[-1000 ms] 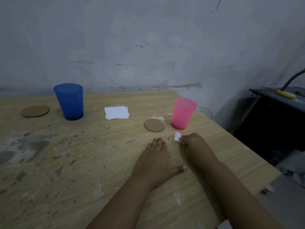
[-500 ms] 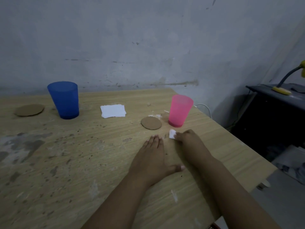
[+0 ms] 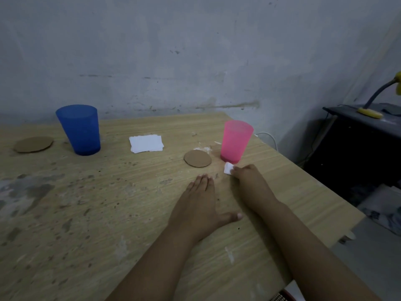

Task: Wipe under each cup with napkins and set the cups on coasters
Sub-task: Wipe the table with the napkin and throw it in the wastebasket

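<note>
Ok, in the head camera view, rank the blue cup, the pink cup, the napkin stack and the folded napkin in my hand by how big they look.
1. Blue cup, largest.
2. Pink cup, though it stands slightly nearer.
3. Napkin stack, lying flat, so foreshortened.
4. Folded napkin pinched in the right hand, smallest, partly hidden.

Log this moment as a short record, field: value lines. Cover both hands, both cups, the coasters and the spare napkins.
left hand: flat on the table, fingers straight
right hand: pinches a small folded napkin on the table near the pink cup's base
pink cup: upright on bare table, beside the near coaster
blue cup: upright on bare table, beside the far coaster
napkin stack: between the cups
cups on coasters: none
</note>
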Demonstrator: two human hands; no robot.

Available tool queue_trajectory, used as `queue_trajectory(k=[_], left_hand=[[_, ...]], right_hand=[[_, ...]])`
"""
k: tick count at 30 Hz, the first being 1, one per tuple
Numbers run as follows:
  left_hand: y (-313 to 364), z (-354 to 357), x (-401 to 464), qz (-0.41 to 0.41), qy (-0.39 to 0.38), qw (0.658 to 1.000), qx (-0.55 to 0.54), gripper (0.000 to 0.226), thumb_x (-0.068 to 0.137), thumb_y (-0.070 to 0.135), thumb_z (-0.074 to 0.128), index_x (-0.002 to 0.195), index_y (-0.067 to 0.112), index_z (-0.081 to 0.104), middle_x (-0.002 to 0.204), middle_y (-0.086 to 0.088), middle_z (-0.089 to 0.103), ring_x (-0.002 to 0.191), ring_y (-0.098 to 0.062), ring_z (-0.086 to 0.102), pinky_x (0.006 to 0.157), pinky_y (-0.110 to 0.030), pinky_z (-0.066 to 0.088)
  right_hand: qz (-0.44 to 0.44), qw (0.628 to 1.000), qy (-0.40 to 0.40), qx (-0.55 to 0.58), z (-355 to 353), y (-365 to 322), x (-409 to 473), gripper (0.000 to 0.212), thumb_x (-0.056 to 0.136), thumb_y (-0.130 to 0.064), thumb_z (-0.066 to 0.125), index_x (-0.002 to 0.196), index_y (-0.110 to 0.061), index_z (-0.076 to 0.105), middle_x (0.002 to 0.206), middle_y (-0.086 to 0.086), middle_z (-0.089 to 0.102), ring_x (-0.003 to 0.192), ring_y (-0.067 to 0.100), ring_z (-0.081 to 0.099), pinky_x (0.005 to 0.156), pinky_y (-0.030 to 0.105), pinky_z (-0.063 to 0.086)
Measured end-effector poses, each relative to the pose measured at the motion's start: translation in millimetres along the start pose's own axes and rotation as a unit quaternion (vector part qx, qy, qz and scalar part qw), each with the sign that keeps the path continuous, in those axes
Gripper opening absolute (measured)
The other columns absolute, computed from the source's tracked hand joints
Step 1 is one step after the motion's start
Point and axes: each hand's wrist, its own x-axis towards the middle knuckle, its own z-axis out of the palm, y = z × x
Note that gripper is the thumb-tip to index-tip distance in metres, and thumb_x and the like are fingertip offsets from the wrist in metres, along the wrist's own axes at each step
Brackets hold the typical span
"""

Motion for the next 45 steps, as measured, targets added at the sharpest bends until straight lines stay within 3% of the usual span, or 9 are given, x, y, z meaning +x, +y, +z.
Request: queue_trajectory(k=[5, 8, 13, 19, 27, 30, 34, 37, 45], left_hand=[[1, 1, 0, -0.002, 0.004, 1.0, -0.016, 0.114, 0.072, 0.078, 0.048, 0.151, 0.011, -0.001, 0.161, -0.003, -0.002, 0.147, -0.012, -0.004, 0.115, -0.026, -0.004], [2, 1, 1, -0.004, 0.007, 1.0, -0.011, 0.116, 0.072, 0.08, 0.047, 0.151, 0.01, -0.002, 0.161, -0.004, -0.002, 0.147, -0.013, -0.003, 0.116, -0.027, -0.003], [2, -2, 0, -0.004, 0.016, 1.0, -0.014, 0.114, 0.072, 0.078, 0.049, 0.151, 0.009, 0.001, 0.161, -0.004, 0.002, 0.147, -0.013, 0.0, 0.116, -0.026, -0.001], [2, -4, 0, 0.002, 0.037, 0.998, -0.053, 0.11, 0.074, 0.07, 0.057, 0.152, 0.012, 0.005, 0.16, -0.002, 0.005, 0.147, -0.012, 0.004, 0.116, -0.025, 0.003], [3, -5, -1, -0.024, 0.035, 0.997, -0.061, 0.116, 0.072, 0.071, 0.059, 0.151, 0.013, -0.002, 0.16, -0.003, 0.008, 0.146, -0.016, 0.009, 0.116, -0.029, 0.01], [4, -5, -2, -0.027, 0.04, 0.995, -0.09, 0.122, 0.068, 0.067, 0.067, 0.151, 0.014, -0.005, 0.16, -0.002, 0.011, 0.145, -0.015, 0.013, 0.118, -0.031, 0.015], [2, -6, 0, -0.034, 0.009, 0.995, -0.093, 0.124, 0.067, 0.066, 0.067, 0.151, 0.013, -0.007, 0.16, -0.003, 0.01, 0.146, -0.016, 0.009, 0.118, -0.031, 0.012], [4, -7, 0, -0.036, -0.005, 0.996, -0.076, 0.121, 0.07, 0.068, 0.063, 0.15, 0.012, -0.008, 0.16, -0.005, 0.005, 0.147, -0.018, 0.007, 0.116, -0.029, 0.01], [3, -7, 0, -0.034, 0.01, 0.996, -0.08, 0.114, 0.074, 0.066, 0.062, 0.151, 0.013, -0.003, 0.16, -0.005, 0.012, 0.145, -0.017, 0.013, 0.116, -0.029, 0.014]], right_hand=[[-0.119, 0.992, -0.014, 0.046, -13, 1, -29, 0.039, 0.075, -0.007, 0.048, 0.106, -0.009, 0.071, 0.097, 0.016, 0.072, 0.086, 0.032, 0.065, 0.077, 0.025, 0.047], [-0.062, 0.995, -0.002, 0.083, -22, 25, -38, 0.039, 0.08, -0.023, 0.042, 0.101, -0.014, 0.074, 0.092, 0.01, 0.074, 0.079, 0.023, 0.066, 0.076, 0.004, 0.038], [0.012, 0.999, -0.008, 0.032, -2, 23, 3, 0.033, 0.089, -0.009, 0.046, 0.114, -0.014, 0.067, 0.098, 0.02, 0.069, 0.093, 0.031, 0.056, 0.076, 0.027, 0.037], [-0.105, 0.99, -0.043, 0.088, -1, -12, -12, 0.042, 0.081, -0.017, 0.042, 0.115, -0.013, 0.067, 0.109, 0.013, 0.07, 0.099, 0.029, 0.059, 0.08, 0.016, 0.032], [0.048, 0.985, -0.04, 0.164, 2, -3, 11, 0.031, 0.091, -0.013, 0.049, 0.118, -0.013, 0.062, 0.104, 0.006, 0.065, 0.089, 0.015, 0.059, 0.071, 0.015, 0.04], [-0.059, 0.992, -0.041, 0.108, 10, -22, 10, 0.049, 0.087, -0.037, 0.031, 0.118, -0.021, 0.064, 0.106, 0.004, 0.067, 0.091, 0.017, 0.053, 0.077, 0.023, 0.037], [-0.146, 0.982, -0.068, 0.096, -2, -11, -12, 0.054, 0.077, -0.034, 0.031, 0.11, -0.015, 0.07, 0.105, 0.008, 0.071, 0.093, 0.027, 0.059, 0.081, 0.022, 0.039], [-0.087, 0.985, -0.032, 0.144, -15, 13, -22, 0.052, 0.074, -0.034, 0.035, 0.101, -0.011, 0.073, 0.1, 0.016, 0.071, 0.092, 0.027, 0.065, 0.08, 0.012, 0.038], [-0.043, 0.993, -0.051, 0.098, 6, -6, 2, 0.065, 0.076, -0.046, 0.021, 0.123, -0.025, 0.06, 0.114, 0.011, 0.066, 0.104, 0.024, 0.054, 0.089, 0.023, 0.039]])
